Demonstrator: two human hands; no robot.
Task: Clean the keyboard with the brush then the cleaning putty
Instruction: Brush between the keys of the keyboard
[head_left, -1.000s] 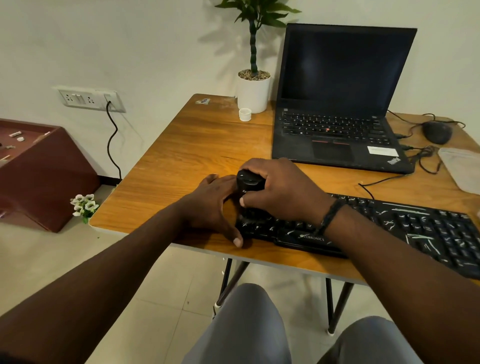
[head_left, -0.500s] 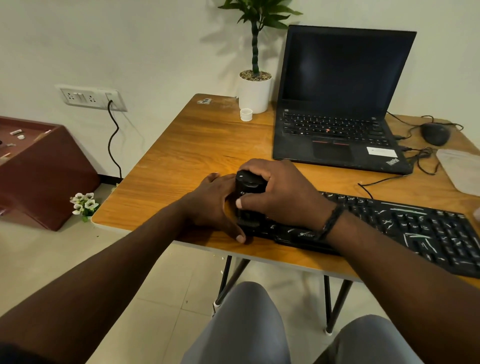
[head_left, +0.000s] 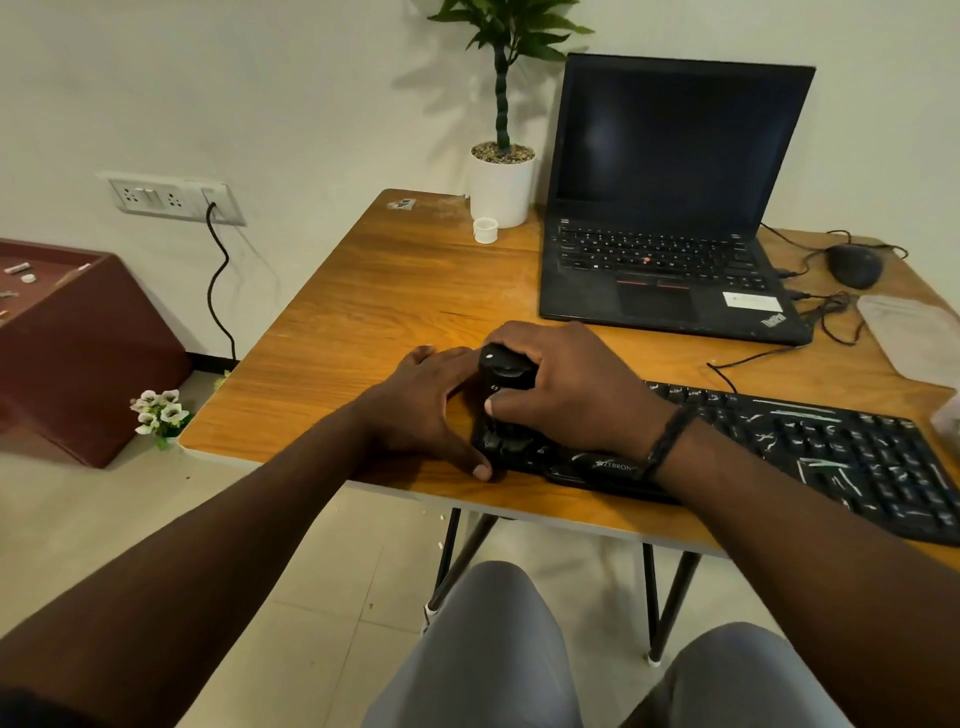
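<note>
A black keyboard (head_left: 831, 457) strewn with pale debris lies along the front edge of the wooden table (head_left: 395, 312). My right hand (head_left: 566, 384) grips a black brush (head_left: 501, 371) and holds it down on the keyboard's left end. My left hand (head_left: 436, 400) lies flat on the table beside that end, thumb against the keyboard's near left corner, fingers straight. The brush's bristles are hidden under my right hand. I see no cleaning putty that I can identify.
An open black laptop (head_left: 670, 208) stands behind the keyboard, a potted plant (head_left: 501, 176) and small white cap (head_left: 485, 230) to its left. A mouse (head_left: 854, 265) with tangled cables and a translucent pouch (head_left: 914, 338) sit at the right. A maroon box (head_left: 78, 338) stands on the floor left.
The brush and my right hand have shifted slightly over the keyboard's left end. My left hand stays pressed beside the keyboard.
</note>
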